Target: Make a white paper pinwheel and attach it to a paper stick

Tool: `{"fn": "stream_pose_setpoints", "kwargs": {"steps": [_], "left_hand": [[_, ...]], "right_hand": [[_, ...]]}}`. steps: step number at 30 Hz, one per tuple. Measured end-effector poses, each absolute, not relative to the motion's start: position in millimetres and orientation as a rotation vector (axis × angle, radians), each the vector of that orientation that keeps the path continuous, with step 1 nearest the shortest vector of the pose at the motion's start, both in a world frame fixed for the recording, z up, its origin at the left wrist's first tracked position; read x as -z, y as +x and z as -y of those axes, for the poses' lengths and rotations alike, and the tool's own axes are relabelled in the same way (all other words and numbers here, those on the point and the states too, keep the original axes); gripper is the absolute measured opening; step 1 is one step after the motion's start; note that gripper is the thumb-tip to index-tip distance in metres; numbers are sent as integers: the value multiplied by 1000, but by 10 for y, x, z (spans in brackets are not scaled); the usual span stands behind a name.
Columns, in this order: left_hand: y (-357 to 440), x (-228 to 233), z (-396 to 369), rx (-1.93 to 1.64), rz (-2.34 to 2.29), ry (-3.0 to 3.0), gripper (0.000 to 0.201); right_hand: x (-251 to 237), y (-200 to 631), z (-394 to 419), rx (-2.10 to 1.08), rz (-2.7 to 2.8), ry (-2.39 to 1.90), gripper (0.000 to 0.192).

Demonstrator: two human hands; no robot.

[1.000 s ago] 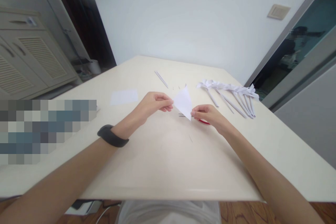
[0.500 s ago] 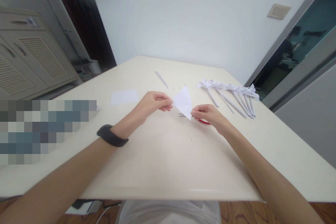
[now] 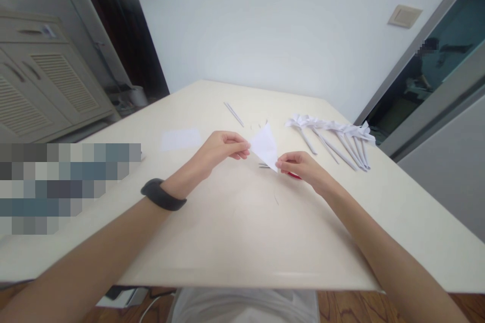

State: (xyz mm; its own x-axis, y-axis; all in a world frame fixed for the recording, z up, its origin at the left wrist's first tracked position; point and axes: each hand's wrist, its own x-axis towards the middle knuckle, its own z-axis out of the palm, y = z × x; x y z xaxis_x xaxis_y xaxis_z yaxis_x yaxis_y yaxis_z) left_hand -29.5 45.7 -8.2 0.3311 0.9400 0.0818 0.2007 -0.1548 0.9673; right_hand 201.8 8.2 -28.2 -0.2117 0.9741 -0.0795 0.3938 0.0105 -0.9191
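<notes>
A small triangular piece of white paper (image 3: 265, 145) is held above the table between my two hands. My left hand (image 3: 228, 146) pinches its left corner between thumb and fingers. At the lower right corner, my right hand (image 3: 297, 164) grips the paper the same way. Partly hidden beneath the paper and my right hand lie scissors with red handles (image 3: 294, 175); only the blade tips and a bit of handle show. Farther left, a flat sheet of white paper (image 3: 181, 139) rests on the table.
Several white paper flowers with rolled stems (image 3: 333, 131) lie in a row at the right. Two thin grey-white sticks (image 3: 234, 114) are toward the back of the pale table (image 3: 227, 242). Small scraps lie near the middle. A wall (image 3: 273, 30) stands behind, and a blurred-out area covers the left edge.
Almost nothing differs. The view has shifted very slightly, and both hands keep the same hold on the triangular paper.
</notes>
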Motion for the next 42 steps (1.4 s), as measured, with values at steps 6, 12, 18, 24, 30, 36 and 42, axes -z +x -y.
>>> {"fn": "stream_pose_setpoints", "kwargs": {"steps": [6,12,18,24,30,36,42], "left_hand": [[-304,114,-482,-924,-1027,1623,20],[-323,111,-479,-941,-1022,1629,21],[-323,103,-476,-942,-1016,1640,22],[-326,103,-472,-941,-996,1650,22],[-332,86,-465,-959,-1038,1646,20],[-322,49,-449,-974,-1053,1632,18],[-325,49,-445,-980,-1048,1630,18]], "right_hand": [[272,2012,-64,-1199,1741,-1360,24],[252,1997,-45,-1232,1728,-1373,25],[279,2005,-66,-1226,1734,-1364,24],[284,2014,-62,-1235,1746,-1365,23],[281,2018,-65,-1269,1728,-1376,24],[291,2013,-72,-1254,1740,-1383,24],[266,2000,-55,-1247,1704,-1427,31]]}}
